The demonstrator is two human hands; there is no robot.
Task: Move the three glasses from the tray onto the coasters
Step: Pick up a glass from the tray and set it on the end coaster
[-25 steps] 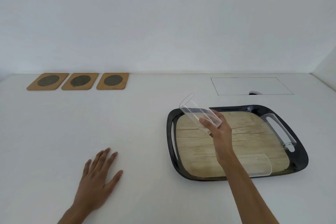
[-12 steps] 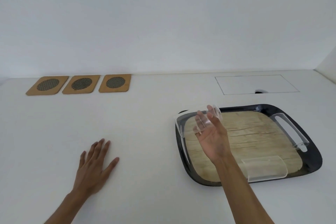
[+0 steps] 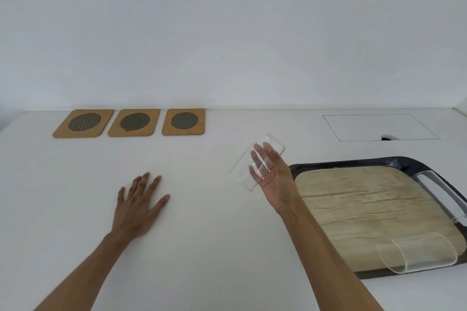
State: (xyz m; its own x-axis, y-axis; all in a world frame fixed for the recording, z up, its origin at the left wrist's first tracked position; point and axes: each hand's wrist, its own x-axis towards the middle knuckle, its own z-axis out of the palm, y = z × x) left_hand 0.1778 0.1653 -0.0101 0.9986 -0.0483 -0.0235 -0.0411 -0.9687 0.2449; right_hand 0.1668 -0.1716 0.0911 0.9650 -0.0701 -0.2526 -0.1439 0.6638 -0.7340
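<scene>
My right hand point(image 3: 274, 179) grips a clear glass point(image 3: 246, 168), tilted, in the air just left of the tray. The black tray point(image 3: 353, 163) with a wood-look inlay lies at the right. A second glass point(image 3: 417, 255) lies on its side at the tray's near edge. A third glass point(image 3: 441, 194) lies on its side along the tray's right edge, partly cut off by the frame. Three cork coasters with dark mesh centres sit in a row at the back left: left coaster point(image 3: 83, 123), middle coaster point(image 3: 134, 122), right coaster point(image 3: 183, 121). My left hand point(image 3: 137, 204) rests flat on the table, fingers spread.
The white table runs back to a white wall just behind the coasters. A rectangular outline with a small dark cut-out point(image 3: 379, 126) is set into the table top at the back right, behind the tray.
My right hand has carried the glass up and leftwards off the tray, turning it. The view has shifted, so the tray now lies further right. My left hand stays flat on the table.
</scene>
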